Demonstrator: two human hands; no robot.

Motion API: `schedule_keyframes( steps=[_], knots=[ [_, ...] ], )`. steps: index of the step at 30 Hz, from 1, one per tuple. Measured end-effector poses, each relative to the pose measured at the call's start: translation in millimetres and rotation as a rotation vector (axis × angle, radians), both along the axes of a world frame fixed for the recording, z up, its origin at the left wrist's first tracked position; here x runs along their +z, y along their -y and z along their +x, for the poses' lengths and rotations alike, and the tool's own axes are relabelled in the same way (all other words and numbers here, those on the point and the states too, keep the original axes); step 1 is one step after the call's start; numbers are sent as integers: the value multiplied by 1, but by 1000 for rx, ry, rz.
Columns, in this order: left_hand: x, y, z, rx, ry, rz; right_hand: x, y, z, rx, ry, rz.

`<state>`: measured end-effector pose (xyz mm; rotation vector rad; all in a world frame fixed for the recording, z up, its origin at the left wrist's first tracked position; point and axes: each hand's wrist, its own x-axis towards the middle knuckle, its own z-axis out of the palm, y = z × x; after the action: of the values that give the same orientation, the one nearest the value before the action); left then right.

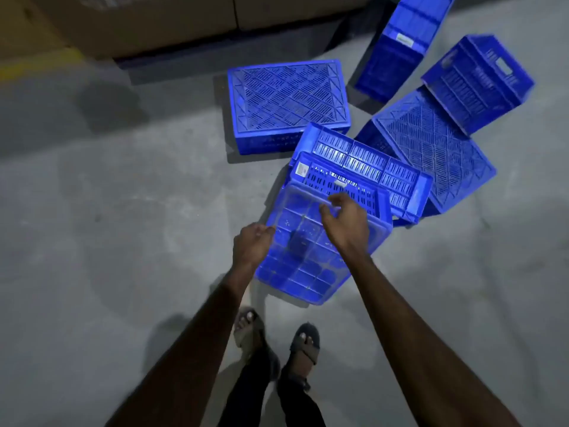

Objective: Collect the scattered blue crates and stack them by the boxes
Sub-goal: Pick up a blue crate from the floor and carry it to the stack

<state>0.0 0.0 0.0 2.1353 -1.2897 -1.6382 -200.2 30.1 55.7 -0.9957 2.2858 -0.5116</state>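
The nearest crate (308,266) lay dead ahead at twelve o'clock, tipped with its ribbed underside up toward me and leaning on a second crate (385,167) just behind it. I judged its long axis to run from about ten to four o'clock. My right hand (346,223) had its fingers curled over the far edge. My left hand (251,246) sat at the nine o'clock edge, fingertips against the plastic, though I could not tell if it had hold. The cardboard boxes (147,23) stood at ten to eleven o'clock across bare concrete floor (123,241), past an upturned crate (286,100). Other crates crowded the one o'clock side.
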Motion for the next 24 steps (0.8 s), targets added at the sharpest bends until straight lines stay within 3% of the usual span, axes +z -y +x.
schedule_keyframes(
  steps=[5,9,11,14,16,20,24],
  knots=[
    [-6,52,-49,-48,24,-148,-41,24,-37,-121,-210,-75],
    [-39,102,-75,33,-32,-169,-77,23,-81,-232,-279,87],
    [-49,118,-84,-54,-42,-118,-95,14,-100,-268,-285,201],
    [-61,122,-94,-218,-77,-22,-119,-5,-112,-373,-158,324],
    [-69,118,-97,-246,-146,61,-126,-11,-111,-468,-57,303],
    [-95,111,-91,-147,-208,111,-125,-16,-110,-521,-27,264],
    [-80,104,-78,-74,-206,190,-122,-33,-104,-579,21,264]
  ],
)
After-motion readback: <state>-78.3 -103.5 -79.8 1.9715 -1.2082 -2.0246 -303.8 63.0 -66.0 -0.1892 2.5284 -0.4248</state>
